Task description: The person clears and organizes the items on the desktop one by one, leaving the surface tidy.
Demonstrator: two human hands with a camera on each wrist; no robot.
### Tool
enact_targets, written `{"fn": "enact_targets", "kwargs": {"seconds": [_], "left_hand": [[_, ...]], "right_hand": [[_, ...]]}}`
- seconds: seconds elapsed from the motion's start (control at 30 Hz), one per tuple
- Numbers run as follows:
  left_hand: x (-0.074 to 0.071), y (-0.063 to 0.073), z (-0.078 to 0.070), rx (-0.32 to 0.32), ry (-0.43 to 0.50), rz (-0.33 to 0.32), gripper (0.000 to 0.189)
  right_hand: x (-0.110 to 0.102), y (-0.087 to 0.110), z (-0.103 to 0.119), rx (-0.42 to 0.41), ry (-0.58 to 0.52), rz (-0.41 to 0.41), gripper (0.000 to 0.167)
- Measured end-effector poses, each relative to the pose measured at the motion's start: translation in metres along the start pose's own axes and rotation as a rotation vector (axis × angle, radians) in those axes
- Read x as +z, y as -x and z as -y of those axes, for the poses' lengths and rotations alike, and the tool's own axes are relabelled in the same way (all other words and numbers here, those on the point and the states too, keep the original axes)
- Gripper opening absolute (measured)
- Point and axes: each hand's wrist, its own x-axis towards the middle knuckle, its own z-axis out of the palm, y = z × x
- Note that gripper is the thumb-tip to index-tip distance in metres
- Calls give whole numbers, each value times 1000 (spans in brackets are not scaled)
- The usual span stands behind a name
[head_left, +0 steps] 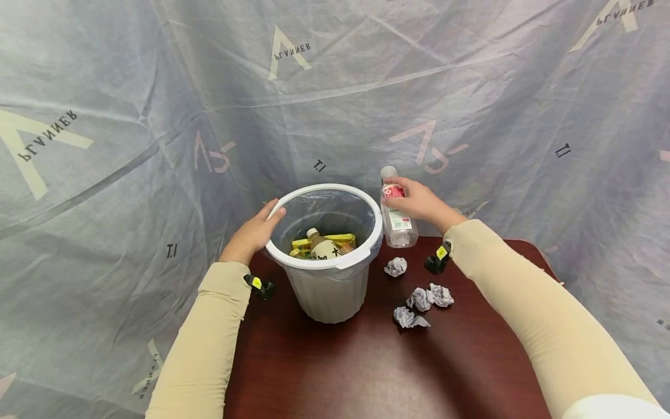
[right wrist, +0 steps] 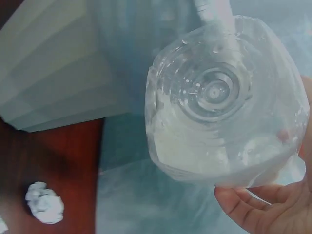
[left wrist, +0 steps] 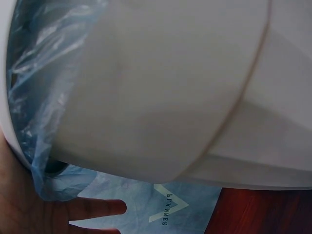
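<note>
1. Dark red table [head_left: 335, 372], bearing the bin [head_left: 327, 297].
2. The bin, white-rimmed and bag-lined, contains a brown bottle [head_left: 322, 247] and yellow packaging [head_left: 343, 238].
3. Clear bottle [head_left: 399, 221]: off the table, just right of the bin, cap up, slightly tilted.
4. Left hand [head_left: 252, 235]: holds the bin's left rim, thumb over it.
5. Right hand [head_left: 419, 201]: grips the clear bottle.
6. Four crumpled paper balls [head_left: 395, 267] lie on the table.

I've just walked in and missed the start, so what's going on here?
A person's right hand grips a clear plastic bottle, held up beside a lined bin. The left hand rests at the bin's rim. Inside the bin are another bottle and some yellow packaging. Crumpled paper pieces lie on the table, to the bin's right.
</note>
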Motion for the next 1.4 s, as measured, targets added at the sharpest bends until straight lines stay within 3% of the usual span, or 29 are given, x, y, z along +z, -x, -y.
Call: {"fn": "enact_targets", "kwargs": {"seconds": [0.37,0.73,1.0,1.23,1.4], "left_hand": [[2,-1,3,-12,-5,15,80],[0,-2,3,-10,19,15,76],[1,-3,1,-15,7,15,77],[0,-2,0,-7,10,14,77],[0,-3,1,0,26,4,77]], "right_hand": [[-17,-19,46,-39,29,-2,65],[2,-33,86,-89,-34,21,66],[15,-34,96,-84,-49,61,70],[9,-30,92,-59,-65,-58,70],[2,-27,83,-49,-71,-96,67]]}}
